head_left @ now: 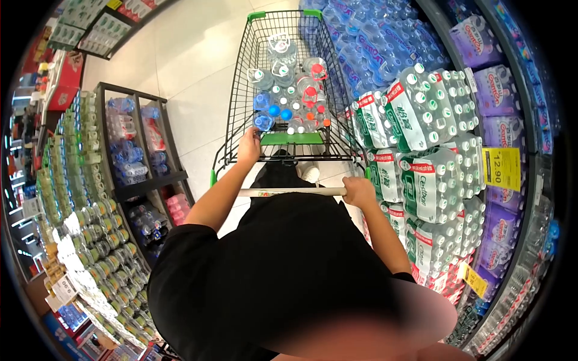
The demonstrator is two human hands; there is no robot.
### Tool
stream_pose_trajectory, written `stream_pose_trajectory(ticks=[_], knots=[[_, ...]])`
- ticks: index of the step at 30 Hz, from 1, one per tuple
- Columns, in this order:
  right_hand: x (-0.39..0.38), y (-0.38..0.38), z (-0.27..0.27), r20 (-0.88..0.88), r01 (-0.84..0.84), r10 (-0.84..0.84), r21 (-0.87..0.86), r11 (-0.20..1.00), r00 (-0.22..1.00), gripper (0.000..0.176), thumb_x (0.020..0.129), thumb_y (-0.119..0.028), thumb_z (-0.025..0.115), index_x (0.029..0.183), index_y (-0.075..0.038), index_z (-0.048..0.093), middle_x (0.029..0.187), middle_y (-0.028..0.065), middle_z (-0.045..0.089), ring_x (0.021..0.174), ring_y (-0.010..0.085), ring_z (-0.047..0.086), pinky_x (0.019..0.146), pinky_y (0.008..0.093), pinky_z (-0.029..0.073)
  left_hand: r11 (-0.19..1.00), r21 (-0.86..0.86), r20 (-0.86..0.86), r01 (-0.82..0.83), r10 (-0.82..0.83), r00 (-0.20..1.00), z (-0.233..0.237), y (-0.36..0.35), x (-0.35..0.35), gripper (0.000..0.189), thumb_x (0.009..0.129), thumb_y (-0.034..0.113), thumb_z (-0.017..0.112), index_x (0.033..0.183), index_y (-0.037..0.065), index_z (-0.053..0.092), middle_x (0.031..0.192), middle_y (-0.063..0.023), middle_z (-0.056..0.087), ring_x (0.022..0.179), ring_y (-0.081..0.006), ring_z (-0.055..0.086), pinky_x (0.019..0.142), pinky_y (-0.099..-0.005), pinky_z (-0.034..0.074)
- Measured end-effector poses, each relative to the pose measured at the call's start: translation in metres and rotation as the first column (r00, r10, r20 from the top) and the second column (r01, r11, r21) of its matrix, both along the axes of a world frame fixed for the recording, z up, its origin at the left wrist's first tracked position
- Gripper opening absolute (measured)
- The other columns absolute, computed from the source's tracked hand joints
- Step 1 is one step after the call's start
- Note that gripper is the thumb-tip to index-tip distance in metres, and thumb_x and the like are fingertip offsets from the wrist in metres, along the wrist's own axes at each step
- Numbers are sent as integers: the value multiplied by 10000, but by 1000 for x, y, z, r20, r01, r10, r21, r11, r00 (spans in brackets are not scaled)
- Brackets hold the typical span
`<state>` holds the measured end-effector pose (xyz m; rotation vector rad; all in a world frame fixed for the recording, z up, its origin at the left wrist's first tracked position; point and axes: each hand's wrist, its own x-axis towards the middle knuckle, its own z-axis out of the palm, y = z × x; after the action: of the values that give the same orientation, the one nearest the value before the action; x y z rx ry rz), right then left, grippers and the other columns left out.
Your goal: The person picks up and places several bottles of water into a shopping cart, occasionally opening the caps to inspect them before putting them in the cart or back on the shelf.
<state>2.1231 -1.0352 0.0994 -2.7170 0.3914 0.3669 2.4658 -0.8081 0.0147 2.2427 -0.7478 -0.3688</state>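
Note:
Inside the shopping cart (293, 138) stand large clear jugs (283, 55), bottles with red caps (310, 93), small bottles with white caps and bottles with blue caps (274, 111). My left hand (250, 145) is at the near left edge of the basket, beside a blue bottle (264, 122); whether its fingers grip anything is hidden. The right end of the pale cart handle (289, 192) is in my right hand (359, 191), with the fingers wrapped round it.
Stacked water packs (421, 114) rise close on the right, with blue packs (385, 42) beyond and a yellow price sign (501, 169). Dark shelving (144, 189) and rows of bottles (99, 240) line the left. Pale tiled floor (192, 54) lies ahead and to the left of the cart.

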Motion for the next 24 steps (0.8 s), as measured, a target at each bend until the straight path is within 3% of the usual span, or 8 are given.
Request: stream_pose_trajectory(ticks=[2,7,12,16,18,20,21,24], knots=[[2,-3,-4,23,-7,7,5,1000,1000,276,633,-204,736,820,-76,579,753,118,645,713,331,650,639,440,524,982,185,-363,-47,113,925,18,-19,12,239,981,241,508,1036,27,600,683,-138,654,630,-284,668,659,-414,507],[13,-10,-3,18,14,-14,-6,1000,1000,236,639,-191,723,775,-88,559,719,100,614,689,314,639,609,427,513,943,292,-478,160,-1,879,-52,-69,59,431,980,353,462,813,21,679,600,-107,644,528,-206,635,551,-367,493],[22,-20,-3,-4,32,-31,39,999,999,224,644,-188,707,762,-93,543,702,79,586,655,290,605,584,415,494,870,431,-542,241,36,839,-181,-138,80,356,879,326,656,915,-28,663,710,-147,694,569,-234,680,504,-351,543],[23,-25,-9,-95,61,-55,63,996,994,243,637,-188,708,802,-95,554,715,62,591,695,272,611,622,411,498,871,489,-676,-38,406,615,-260,-181,72,458,803,395,767,830,-42,631,676,-147,633,478,-243,595,439,-383,480],[27,-28,-6,-127,69,-60,66,995,990,253,624,-182,708,812,-100,560,727,52,591,707,257,613,631,399,496,835,544,-574,-81,441,690,-341,-182,78,527,738,444,811,807,-42,617,668,-124,629,509,-235,602,471,-391,500],[27,-28,-8,-140,84,-74,65,994,987,263,612,-177,710,814,-101,560,732,45,587,708,249,612,633,391,494,684,636,-341,-356,663,666,-377,-188,76,598,682,500,839,797,-42,616,670,-111,637,550,-228,624,514,-397,522],[27,-29,-9,-138,92,-83,62,994,987,268,607,-175,712,816,-102,561,734,42,585,709,245,611,635,388,493,595,659,-156,-460,706,690,-371,-197,66,626,669,525,836,809,-51,635,726,-120,664,598,-227,649,553,-386,537],[27,-28,-9,-138,93,-85,50,994,987,295,587,-170,720,827,-99,564,740,32,580,704,233,608,630,377,489,585,703,-147,-405,676,722,-312,-205,62,723,667,576,808,921,-86,665,962,-182,711,827,-255,707,732,-370,561]])
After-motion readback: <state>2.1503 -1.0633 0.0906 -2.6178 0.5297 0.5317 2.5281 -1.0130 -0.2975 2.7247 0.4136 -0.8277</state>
